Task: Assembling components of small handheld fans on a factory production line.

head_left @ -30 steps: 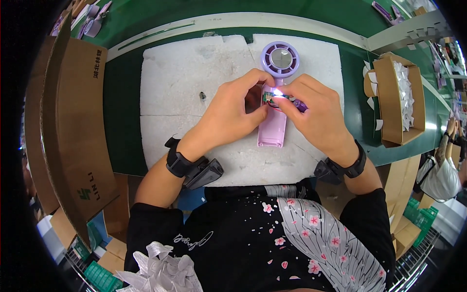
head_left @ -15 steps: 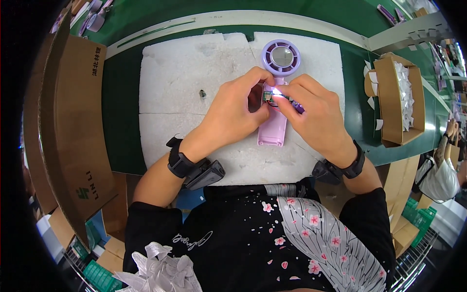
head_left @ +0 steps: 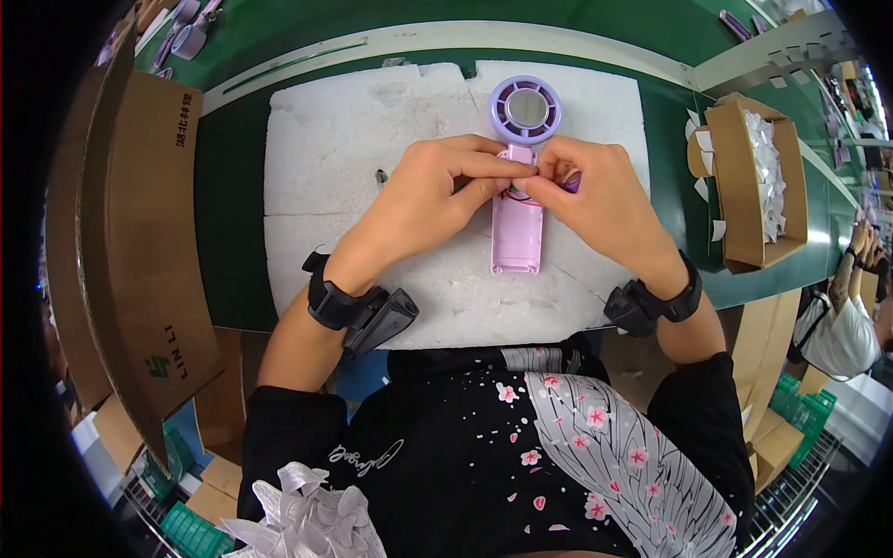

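A lilac handheld fan (head_left: 526, 109) lies with its round head at the far side and its handle shell (head_left: 517, 239) open toward me. Over the upper part of that shell my two hands meet. My left hand (head_left: 423, 197) pinches with thumb and forefinger at a small green circuit board (head_left: 516, 190), mostly covered by the fingers. Thin dark and red wires (head_left: 521, 199) show just under the fingertips. My right hand (head_left: 600, 191) has its thumb and fingers closed at the same spot. A shiny purple piece (head_left: 572, 182) shows in its curl, its kind hidden.
Under the fan lies a white foam board (head_left: 326, 242) on a green bench (head_left: 228, 214). A small dark scrap (head_left: 381, 176) sits on the foam. An open carton (head_left: 735, 200) of white pieces stands at right, a tall cardboard box (head_left: 149, 251) at left. Another person (head_left: 842, 325) is far right.
My left fingers have come down over the circuit board, now pressed near the right thumb. The bright light on the board no longer shows. The whole view has shifted slightly.
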A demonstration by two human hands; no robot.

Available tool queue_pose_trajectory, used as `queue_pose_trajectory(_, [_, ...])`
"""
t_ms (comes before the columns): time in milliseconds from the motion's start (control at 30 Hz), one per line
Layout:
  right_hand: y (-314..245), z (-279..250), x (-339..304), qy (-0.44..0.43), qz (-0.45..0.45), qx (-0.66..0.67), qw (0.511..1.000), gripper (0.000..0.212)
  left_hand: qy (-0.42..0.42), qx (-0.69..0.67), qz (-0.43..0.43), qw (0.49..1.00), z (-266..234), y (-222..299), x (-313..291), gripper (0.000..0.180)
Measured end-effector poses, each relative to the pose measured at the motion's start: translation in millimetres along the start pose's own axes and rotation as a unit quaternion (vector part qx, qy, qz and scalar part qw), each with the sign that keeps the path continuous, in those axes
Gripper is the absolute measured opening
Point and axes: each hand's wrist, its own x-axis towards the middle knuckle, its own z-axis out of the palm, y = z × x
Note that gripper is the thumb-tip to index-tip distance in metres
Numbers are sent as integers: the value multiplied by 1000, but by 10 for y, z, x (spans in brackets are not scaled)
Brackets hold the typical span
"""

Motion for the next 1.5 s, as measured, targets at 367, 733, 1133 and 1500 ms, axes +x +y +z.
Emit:
queue_pose_trajectory(367, [194,-342,81,-322,39,223,919,44,-29,-37,-4,999,-104,-39,-36,39])
queue_pose_trajectory(733, [225,-310,115,-269,-8,382,884,96,66,-72,-66,993,-190,-160,23,37])
queue_pose_trajectory(1133, [240,-221,180,-180,20,429,885,98,125,-19,-6,992,-105,-188,29,33])
queue_pose_trajectory(1500, [389,-189,228,-192,44,553,809,88,106,21,-27,994,-111,-114,25,34])
